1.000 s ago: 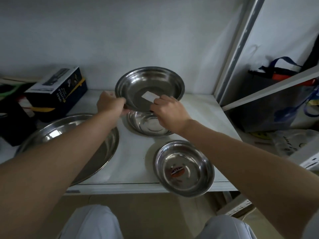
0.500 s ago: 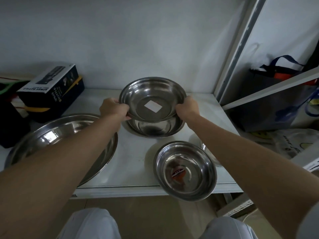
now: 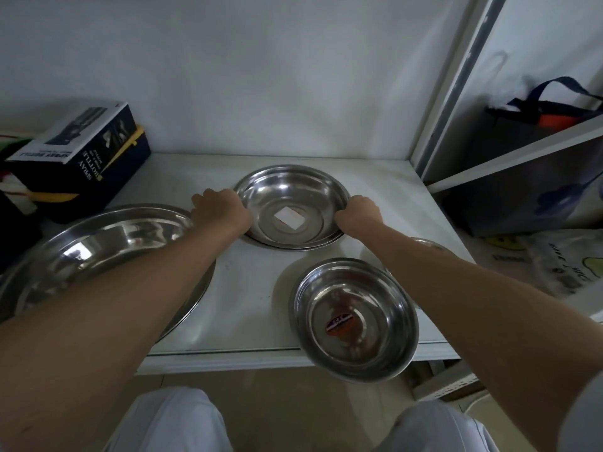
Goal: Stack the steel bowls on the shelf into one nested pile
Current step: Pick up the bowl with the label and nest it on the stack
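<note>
Two hands grip one steel bowl with a white sticker [image 3: 292,203] at the back middle of the white shelf [image 3: 248,288]. The left hand [image 3: 222,208] curls over its left rim and the right hand [image 3: 359,212] curls over its right rim, fingers closed on the edge. Just under this bowl, the rim of a second bowl [image 3: 303,247] peeks out along the front, so the held bowl sits nested in it.

Nearer the front edge of the shelf, to the right, stands a smaller bowl with a red label [image 3: 355,318] inside; it juts slightly past the shelf lip. Behind the right forearm, a sliver of another bowl rim [image 3: 430,243] shows. On the left lies a large steel basin [image 3: 107,252], partly hidden by the left forearm. Behind it, at the back left, rests a dark spray bottle box [image 3: 81,148]. Beyond the shelf post [image 3: 456,83] on the right sits a dark bag with blue handles [image 3: 522,132].
</note>
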A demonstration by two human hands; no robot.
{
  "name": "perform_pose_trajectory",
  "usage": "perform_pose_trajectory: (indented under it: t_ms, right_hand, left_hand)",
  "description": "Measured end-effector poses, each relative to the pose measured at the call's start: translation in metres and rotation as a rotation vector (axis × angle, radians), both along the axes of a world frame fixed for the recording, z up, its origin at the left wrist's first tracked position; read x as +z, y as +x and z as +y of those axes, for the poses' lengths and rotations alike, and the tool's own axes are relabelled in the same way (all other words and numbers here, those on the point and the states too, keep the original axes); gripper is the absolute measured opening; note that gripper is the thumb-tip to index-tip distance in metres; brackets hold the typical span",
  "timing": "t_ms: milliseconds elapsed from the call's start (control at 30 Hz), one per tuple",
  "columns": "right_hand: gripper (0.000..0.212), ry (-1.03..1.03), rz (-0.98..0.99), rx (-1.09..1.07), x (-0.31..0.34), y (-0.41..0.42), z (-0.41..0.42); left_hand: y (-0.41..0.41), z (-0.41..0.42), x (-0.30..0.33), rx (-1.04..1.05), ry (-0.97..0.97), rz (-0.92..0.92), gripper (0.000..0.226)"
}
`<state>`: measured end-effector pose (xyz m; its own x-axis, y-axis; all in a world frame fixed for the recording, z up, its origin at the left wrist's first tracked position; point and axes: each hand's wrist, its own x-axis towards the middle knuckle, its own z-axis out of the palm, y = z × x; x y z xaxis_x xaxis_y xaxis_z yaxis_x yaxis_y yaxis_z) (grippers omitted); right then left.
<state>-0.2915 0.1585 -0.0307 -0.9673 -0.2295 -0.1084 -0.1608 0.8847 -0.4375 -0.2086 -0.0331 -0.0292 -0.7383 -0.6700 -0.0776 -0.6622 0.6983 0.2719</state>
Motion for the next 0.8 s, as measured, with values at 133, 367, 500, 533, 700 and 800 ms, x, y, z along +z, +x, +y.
perform_pose_trajectory:
  t_ms: [133, 367, 500, 533, 700, 800]
  right_hand:
    - [0.01, 0.073, 0.007, 0.035, -0.002, -0.001, 0.0]
    - [0.008, -0.311, -0.166, -0.236, 0.0, 0.001, -0.001]
    - [0.009, -0.535, -0.282, -0.377, 0.006, 0.008, -0.002]
    - [0.009, -0.544, -0.265, -0.374, 0.008, 0.01, -0.004]
    - [0.016, -0.617, -0.194, -0.32, 0.035, 0.021, -0.014]
    - [0.016, -0.676, -0.222, -0.248, 0.057, 0.033, -0.032]
  left_hand:
    - [0.003, 0.0, -0.006, -0.054, -0.074, -0.075, 0.043]
    - [0.029, -0.016, -0.004, -0.188, -0.129, 0.156, 0.039]
    - [0.045, -0.026, 0.002, -0.208, 0.045, 0.273, 0.045]
    - [0.049, -0.027, 0.005, -0.211, 0.104, 0.296, 0.045]
    - [0.062, -0.027, 0.03, -0.175, 0.266, 0.424, 0.049]
    - [0.073, -0.04, 0.049, -0.09, 0.262, 0.485, 0.049]
